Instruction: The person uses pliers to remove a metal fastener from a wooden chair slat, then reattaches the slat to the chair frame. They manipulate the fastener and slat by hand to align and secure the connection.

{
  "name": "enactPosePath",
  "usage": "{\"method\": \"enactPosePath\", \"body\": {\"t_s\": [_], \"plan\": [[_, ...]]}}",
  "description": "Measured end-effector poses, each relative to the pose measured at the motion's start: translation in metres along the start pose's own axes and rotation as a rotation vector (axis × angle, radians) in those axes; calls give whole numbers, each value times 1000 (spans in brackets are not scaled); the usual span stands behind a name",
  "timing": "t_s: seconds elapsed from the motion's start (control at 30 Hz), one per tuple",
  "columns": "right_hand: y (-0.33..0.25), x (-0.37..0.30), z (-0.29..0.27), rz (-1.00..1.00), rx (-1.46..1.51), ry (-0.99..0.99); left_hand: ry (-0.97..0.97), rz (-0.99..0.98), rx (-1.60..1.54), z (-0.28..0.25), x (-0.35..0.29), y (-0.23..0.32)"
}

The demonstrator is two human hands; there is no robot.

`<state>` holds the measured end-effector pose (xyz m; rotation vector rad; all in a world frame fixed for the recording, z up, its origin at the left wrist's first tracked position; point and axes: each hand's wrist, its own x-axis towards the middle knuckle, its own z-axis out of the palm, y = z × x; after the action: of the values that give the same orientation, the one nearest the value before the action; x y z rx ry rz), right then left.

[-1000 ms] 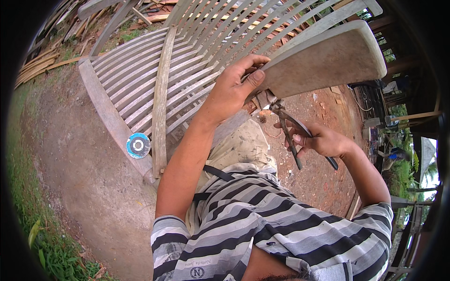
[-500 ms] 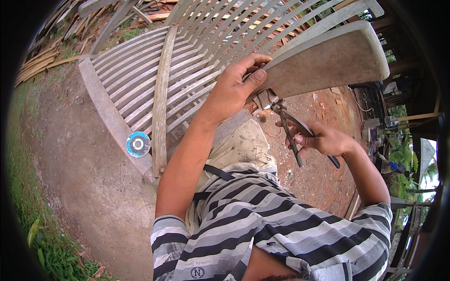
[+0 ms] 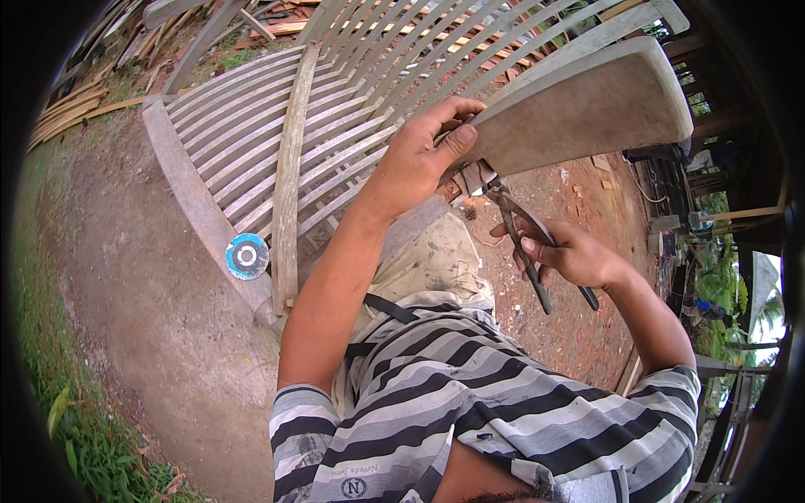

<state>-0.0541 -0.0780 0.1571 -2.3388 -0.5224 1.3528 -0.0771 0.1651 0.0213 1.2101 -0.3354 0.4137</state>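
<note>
A weathered wooden slatted bench fills the upper view, with its broad armrest [image 3: 579, 113] stretching toward the upper right. My left hand [image 3: 423, 155] grips the near end of this armrest, fingers over the edge and thumb against its face. Pincers [image 3: 537, 220] with dark handles are in my right hand [image 3: 566, 254], which is wrapped round both handles. Their jaws meet the pale end of a wooden post [image 3: 476, 178] just under the armrest; what they bite on is too small to make out. Lower left, a blue-rimmed abrasive disc [image 3: 247, 256] lies on the seat frame [image 3: 180, 180].
A long wooden bar [image 3: 293, 168] crosses the seat slats [image 3: 243, 138]. Scrap planks [image 3: 71, 113] are piled at the far left and behind the backrest. Bare dirt ground [image 3: 151, 335] surrounds the bench, with grass [image 3: 101, 444] at lower left.
The pincer handles have come closer together and swung slightly down toward me, my right hand moving with them. My left hand stays on the armrest.
</note>
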Motion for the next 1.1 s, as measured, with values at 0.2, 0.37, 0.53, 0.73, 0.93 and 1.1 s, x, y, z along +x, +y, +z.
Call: {"method": "enactPosePath", "body": {"t_s": [0.2,0.37,0.53,0.73,0.93,1.1], "plan": [[19,3,6,-50,154,9,-4,-38,48,2,-1,5],[41,17,8,-224,163,-70,58,-54,70,4,-1,6],[90,43,24,-354,264,-49,91,-165,76,12,-1,6],[88,97,55,-609,622,514,128,-245,-14,-6,-14,-20],[56,131,52,-981,607,660,131,-314,67,1,-10,-27],[59,141,54,-926,615,698,210,-357,190,5,-12,-41]]}}
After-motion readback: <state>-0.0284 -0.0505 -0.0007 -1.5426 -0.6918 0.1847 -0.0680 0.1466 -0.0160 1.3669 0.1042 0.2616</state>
